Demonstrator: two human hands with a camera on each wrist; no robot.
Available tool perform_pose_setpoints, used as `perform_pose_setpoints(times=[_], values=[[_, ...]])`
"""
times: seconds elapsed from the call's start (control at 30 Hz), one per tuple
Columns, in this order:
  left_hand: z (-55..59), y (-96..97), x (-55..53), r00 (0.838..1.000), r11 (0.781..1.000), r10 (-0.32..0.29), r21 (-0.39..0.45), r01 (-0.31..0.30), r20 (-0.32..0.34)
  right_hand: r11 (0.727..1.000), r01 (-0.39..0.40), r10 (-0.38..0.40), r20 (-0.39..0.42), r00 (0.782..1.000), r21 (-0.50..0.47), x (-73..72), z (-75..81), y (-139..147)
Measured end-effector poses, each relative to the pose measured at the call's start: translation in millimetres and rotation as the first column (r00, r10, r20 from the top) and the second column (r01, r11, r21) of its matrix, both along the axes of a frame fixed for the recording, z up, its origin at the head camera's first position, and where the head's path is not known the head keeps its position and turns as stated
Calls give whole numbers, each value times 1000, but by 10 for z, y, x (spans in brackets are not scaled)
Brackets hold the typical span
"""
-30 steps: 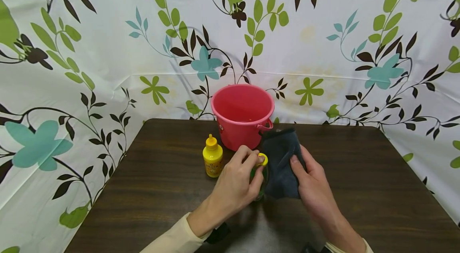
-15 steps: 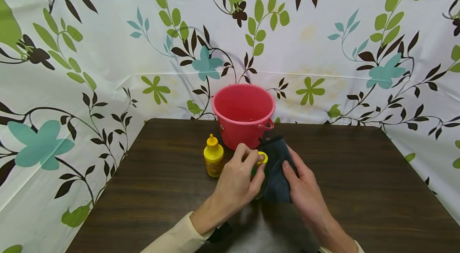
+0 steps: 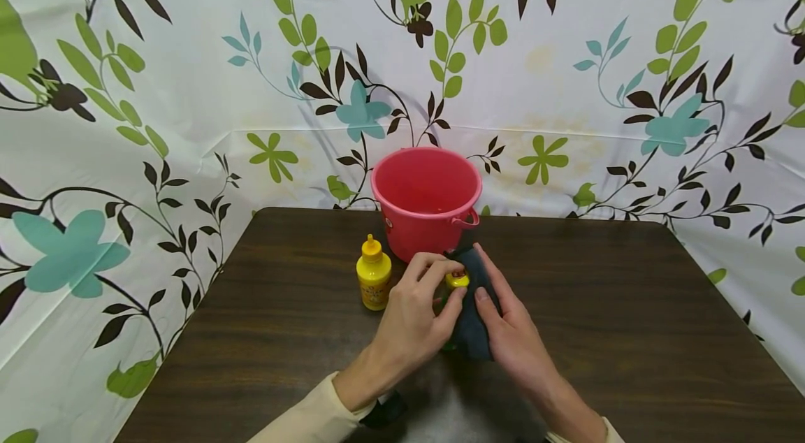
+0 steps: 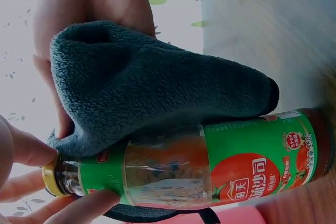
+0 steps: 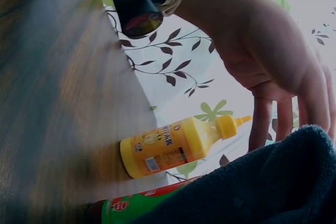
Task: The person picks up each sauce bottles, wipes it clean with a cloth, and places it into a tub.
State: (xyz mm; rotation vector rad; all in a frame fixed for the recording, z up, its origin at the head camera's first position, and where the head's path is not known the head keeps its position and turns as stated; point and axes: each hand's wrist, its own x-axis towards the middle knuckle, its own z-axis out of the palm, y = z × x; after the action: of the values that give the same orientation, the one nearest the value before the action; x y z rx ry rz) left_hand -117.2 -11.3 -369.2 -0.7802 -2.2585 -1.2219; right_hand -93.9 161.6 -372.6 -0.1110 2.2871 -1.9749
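Note:
My left hand (image 3: 415,307) pinches the top of a glass ketchup bottle (image 4: 168,174), with fingers (image 4: 31,148) at its yellow cap (image 3: 458,280) and neck. Green labels with a tomato picture cover part of the glass, and reddish-brown residue shows inside. The bottle stands upright on the table. From the other side, my right hand (image 3: 518,331) holds a folded dark blue-grey cloth (image 4: 152,82), its fluffy face lying along the bottle's side. Part of the cloth also shows behind the bottle in the left wrist view. The right hand's fingers are mostly hidden behind the cloth.
A yellow squeeze bottle (image 3: 374,275) with a pointed nozzle stands left of the left hand. Behind the hands is a pink bucket (image 3: 418,233) near the back edge of the dark wooden table (image 3: 283,331). A patterned curtain (image 3: 534,93) hangs behind the table.
My right hand has moved left with the cloth, bringing it against the ketchup bottle and folding it narrower. The left hand stays at the bottle's top, its fingers slightly shifted around the cap.

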Motion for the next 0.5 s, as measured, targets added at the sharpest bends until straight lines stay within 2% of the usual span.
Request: perform_pose_setpoints(times=[0.23, 0.5], values=[[-11, 2, -2, 1000, 1000, 2, 0, -2, 1, 998, -63, 63, -9, 998, 1, -26, -150, -23], [-17, -1, -11, 999, 1000, -10, 13, 9, 37, 998, -46, 46, 1, 999, 43, -40, -336, -13]])
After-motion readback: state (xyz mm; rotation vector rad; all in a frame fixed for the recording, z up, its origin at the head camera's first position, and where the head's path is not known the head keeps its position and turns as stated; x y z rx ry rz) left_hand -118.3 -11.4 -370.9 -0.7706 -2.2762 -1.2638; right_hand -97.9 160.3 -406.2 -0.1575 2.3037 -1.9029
